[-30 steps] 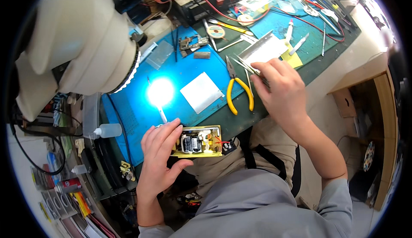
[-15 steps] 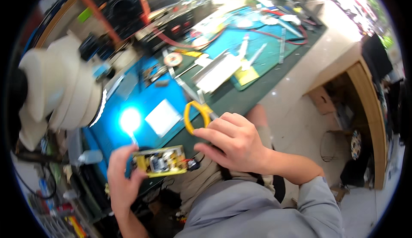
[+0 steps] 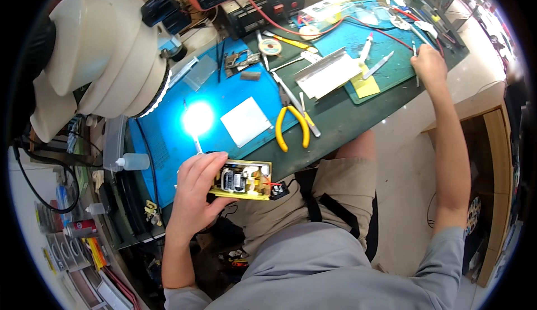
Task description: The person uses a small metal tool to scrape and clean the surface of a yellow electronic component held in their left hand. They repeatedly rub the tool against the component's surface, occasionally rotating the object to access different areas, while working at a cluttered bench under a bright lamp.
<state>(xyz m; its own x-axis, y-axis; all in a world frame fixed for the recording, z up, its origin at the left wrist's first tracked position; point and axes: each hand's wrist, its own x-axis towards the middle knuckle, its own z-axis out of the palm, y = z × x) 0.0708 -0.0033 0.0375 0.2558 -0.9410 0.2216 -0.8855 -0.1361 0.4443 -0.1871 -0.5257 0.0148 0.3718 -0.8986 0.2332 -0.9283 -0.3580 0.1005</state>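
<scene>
My left hand holds an opened yellow-cased electronic device, its inner parts showing and a small black piece wired to its right end. My right hand reaches far across to the right of the bench, fingers curled at a thin light rod; what they grip is too small to make out. Yellow-handled pliers and steel tweezers lie on the bench beyond the device. A glaring light shines on the blue mat, beside a white square pad.
A microscope body fills the upper left. Behind are a black bench instrument, red leads and an orange-framed unit. A metal tray and small tools lie right of centre. Bottles stand left; a wooden cabinet is at right.
My right hand has moved from the pliers out to the far right of the bench. The tweezers it held now lie beside the pliers. My left hand still holds the device.
</scene>
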